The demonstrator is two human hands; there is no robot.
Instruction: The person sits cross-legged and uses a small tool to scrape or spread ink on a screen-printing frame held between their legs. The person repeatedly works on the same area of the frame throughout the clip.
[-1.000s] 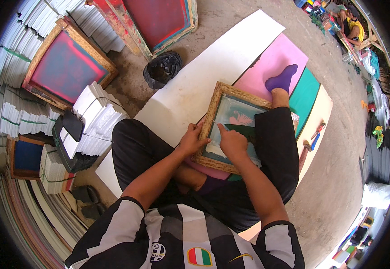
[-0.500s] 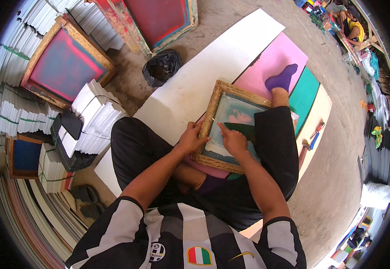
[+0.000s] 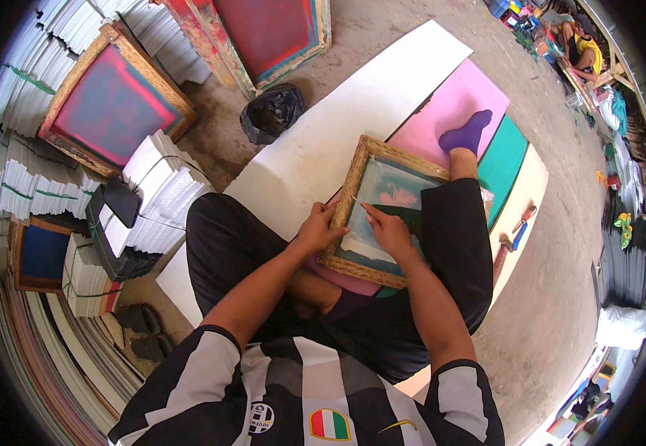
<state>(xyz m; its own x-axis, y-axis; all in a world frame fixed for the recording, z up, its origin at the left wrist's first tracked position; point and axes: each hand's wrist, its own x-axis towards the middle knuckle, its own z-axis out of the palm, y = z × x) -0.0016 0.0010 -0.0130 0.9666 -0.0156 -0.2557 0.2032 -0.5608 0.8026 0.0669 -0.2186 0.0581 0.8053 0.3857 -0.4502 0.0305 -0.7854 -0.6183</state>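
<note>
A wooden-framed printing screen (image 3: 352,175) lies tilted across my lap, between my legs. Its mesh is blue-green, with a pale pink leaf-like shape (image 3: 398,195) in the upper part and a whitish layer around it. My left hand (image 3: 321,229) grips the left side of the frame, thumb over the wood. Over the mesh, my right hand (image 3: 390,232) pinches a thin, light-tipped tool (image 3: 358,201), its point near the inner left edge of the frame. Most of the tool is hidden in my fingers, so its kind cannot be made out.
White, pink and green sheets (image 3: 505,163) lie under me. Pliers (image 3: 523,223) and a hammer (image 3: 501,253) rest at the right. A black plastic bag (image 3: 272,113) stands ahead, near framed screens (image 3: 111,104) and tied paper stacks (image 3: 163,175). Another person (image 3: 584,52) sits far right.
My right hand and the tool tip have shifted very slightly over the screen's left part. My left hand keeps its grip on the frame.
</note>
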